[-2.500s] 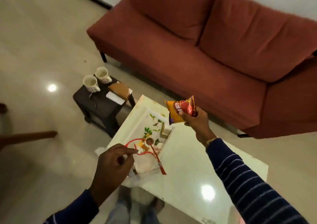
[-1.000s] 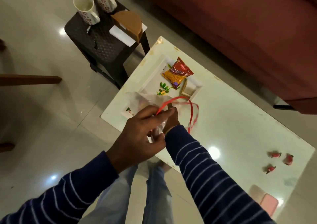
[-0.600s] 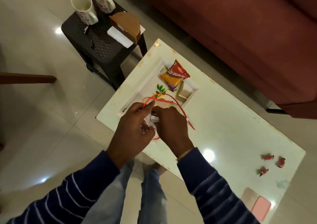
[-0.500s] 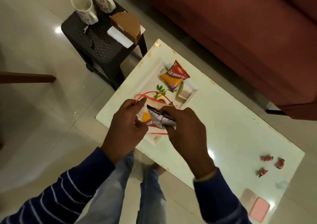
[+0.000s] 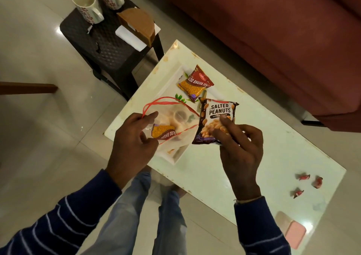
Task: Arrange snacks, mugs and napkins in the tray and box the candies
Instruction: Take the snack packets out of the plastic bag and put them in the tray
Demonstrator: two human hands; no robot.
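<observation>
My right hand [image 5: 237,147] grips a dark salted peanuts packet [image 5: 215,116], held up over the white table. My left hand [image 5: 130,137] pinches a clear bag with red handles [image 5: 175,118]; a second orange snack packet [image 5: 163,133] shows inside it. The bag hangs over the white tray [image 5: 166,83]. One orange and red snack packet [image 5: 194,84] lies in the tray's far end. Three red-wrapped candies [image 5: 309,183] lie on the table at the right. Two white mugs [image 5: 86,1] and a brown napkin holder [image 5: 137,25] stand on the black stool.
The black stool [image 5: 105,43] stands left of the white table [image 5: 273,157]. A pink box [image 5: 293,233] sits at the table's near right corner. A red sofa [image 5: 263,30] runs behind the table. My legs are below the table's near edge.
My right hand went into the bag and drew out the peanuts packet, then lifted it upright. My left hand kept hold of the bag. The first snack packet has come to lie in the tray.
</observation>
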